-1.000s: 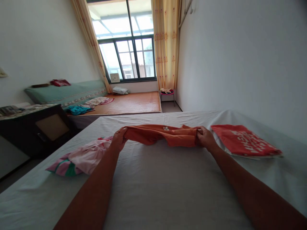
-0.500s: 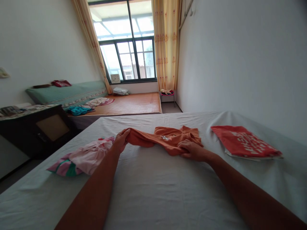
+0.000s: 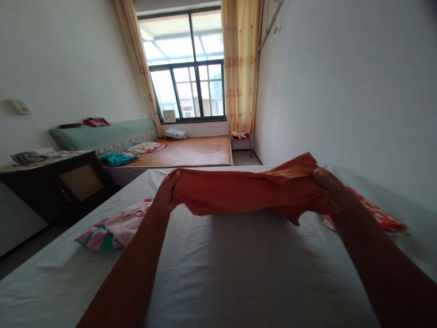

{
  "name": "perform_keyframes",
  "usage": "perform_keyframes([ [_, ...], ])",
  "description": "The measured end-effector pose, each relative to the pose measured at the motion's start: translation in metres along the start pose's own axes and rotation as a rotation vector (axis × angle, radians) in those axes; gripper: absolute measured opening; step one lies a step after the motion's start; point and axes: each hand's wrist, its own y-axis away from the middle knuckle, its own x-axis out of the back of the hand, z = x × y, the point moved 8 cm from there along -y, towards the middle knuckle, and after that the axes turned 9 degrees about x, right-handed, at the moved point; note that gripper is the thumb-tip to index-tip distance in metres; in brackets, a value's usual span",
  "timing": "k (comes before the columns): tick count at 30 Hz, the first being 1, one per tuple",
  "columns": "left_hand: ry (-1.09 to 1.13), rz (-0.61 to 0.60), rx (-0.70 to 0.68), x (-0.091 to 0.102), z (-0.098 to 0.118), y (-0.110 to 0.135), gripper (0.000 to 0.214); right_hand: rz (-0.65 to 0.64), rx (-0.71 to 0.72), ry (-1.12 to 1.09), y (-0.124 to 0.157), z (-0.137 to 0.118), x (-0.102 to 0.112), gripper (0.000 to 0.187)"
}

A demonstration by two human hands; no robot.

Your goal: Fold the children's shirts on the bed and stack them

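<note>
An orange shirt (image 3: 235, 193) is stretched between my two hands, raised above the white bed sheet (image 3: 218, 273). My left hand (image 3: 167, 189) is closed on its left end. On the other side my right hand (image 3: 329, 187) grips the cloth, with a flap standing up beside the fingers. The shirt's lower edge hangs free over the sheet. Left of my left hand lies a heap of pink clothing (image 3: 126, 223) with green and purple parts. Behind my right forearm, a folded red garment with white print (image 3: 378, 212) is partly hidden.
A dark cabinet (image 3: 82, 182) with things on top stands to the left. Beyond the sheet is another bed with a brown mat (image 3: 194, 150), holding a teal cloth (image 3: 119, 158). A small stool (image 3: 241, 138) stands by the right wall.
The orange shirt has been lifted off the sheet and pulled wider. My right hand has moved right and up; my left hand has risen slightly. The print on the shirt no longer shows.
</note>
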Motion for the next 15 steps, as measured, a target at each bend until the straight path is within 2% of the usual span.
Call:
perform_keyframes([
  [3, 0.014, 0.003, -0.003, -0.001, 0.009, -0.001, 0.030, -0.186, -0.078, -0.143, -0.004, 0.003, 0.004, 0.056],
  [4, -0.020, -0.014, 0.035, -0.003, 0.003, -0.003, 0.030, -0.267, -0.136, -0.134, -0.005, 0.013, 0.000, 0.054],
  [6, -0.182, -0.079, 0.177, -0.009, -0.024, -0.013, 0.030, -0.416, -0.268, -0.058, -0.009, 0.043, -0.012, 0.044],
  [8, -0.404, -0.107, 0.278, -0.016, -0.050, -0.028, 0.026, -0.456, -0.342, 0.057, -0.022, 0.073, -0.019, 0.031],
  [9, -0.490, -0.085, 0.265, -0.019, -0.053, -0.039, 0.022, -0.405, -0.332, 0.111, -0.036, 0.082, -0.018, 0.025],
  [10, -0.542, -0.041, 0.199, -0.024, -0.047, -0.051, 0.018, -0.311, -0.290, 0.153, -0.054, 0.084, -0.013, 0.020],
  [11, -0.556, 0.016, 0.091, -0.030, -0.032, -0.064, 0.015, -0.181, -0.215, 0.179, -0.075, 0.079, -0.004, 0.017],
  [13, -0.472, 0.106, -0.158, -0.046, 0.016, -0.086, 0.009, 0.101, -0.002, 0.195, -0.113, 0.046, 0.020, 0.017],
  [15, -0.309, 0.151, -0.349, -0.060, 0.069, -0.100, 0.012, 0.300, 0.243, 0.206, -0.138, -0.003, 0.040, 0.020],
])
